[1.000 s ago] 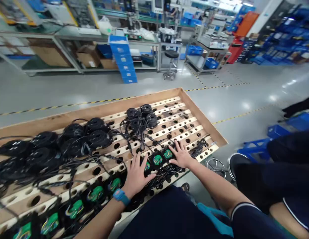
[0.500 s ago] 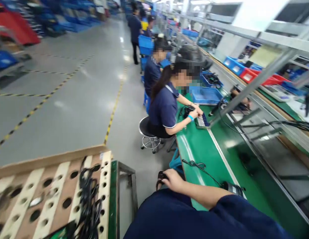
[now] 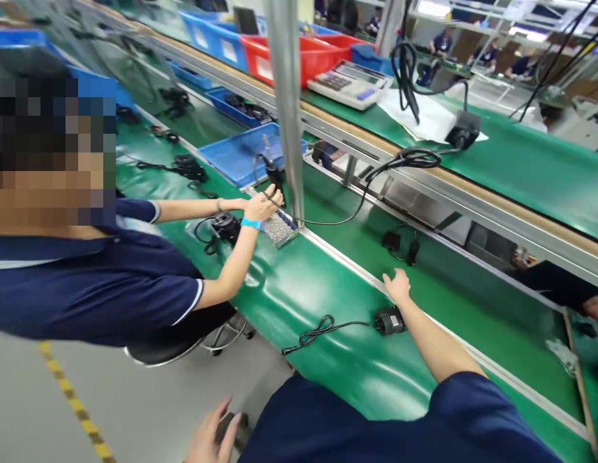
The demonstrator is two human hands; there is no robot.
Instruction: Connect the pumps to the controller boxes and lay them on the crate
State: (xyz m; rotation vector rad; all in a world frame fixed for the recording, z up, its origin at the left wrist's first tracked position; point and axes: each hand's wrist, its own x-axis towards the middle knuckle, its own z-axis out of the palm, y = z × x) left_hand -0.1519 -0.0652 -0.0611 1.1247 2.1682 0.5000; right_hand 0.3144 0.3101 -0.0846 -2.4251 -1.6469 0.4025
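Observation:
My right hand point(image 3: 398, 287) reaches out over the bench's pale divider strip, thumb and fingers apart, holding nothing. Beside its wrist a black power adapter point(image 3: 388, 321) with a label lies on the green mat, its thin black cable point(image 3: 321, 329) looped out to the left. Farther off, on the lower green channel, are small black adapters point(image 3: 392, 240), which my right hand does not touch. Low in the view, above the floor, my left hand point(image 3: 213, 432) has its fingers spread and looks bare of any object.
A co-worker sits at left, hands point(image 3: 264, 204) at a tray of small metal parts point(image 3: 281, 230). A metal post point(image 3: 287, 116) rises from the bench. An upper shelf holds red bins point(image 3: 284, 59), a scale point(image 3: 350, 85) and a dangling black cable point(image 3: 402, 159). A blue tray point(image 3: 222, 156) stands behind.
My view has swung right, from the aisle and wooden rack to the bench. My right hand has gone from the bench's near edge out past the adapter. My left hand has come into view.

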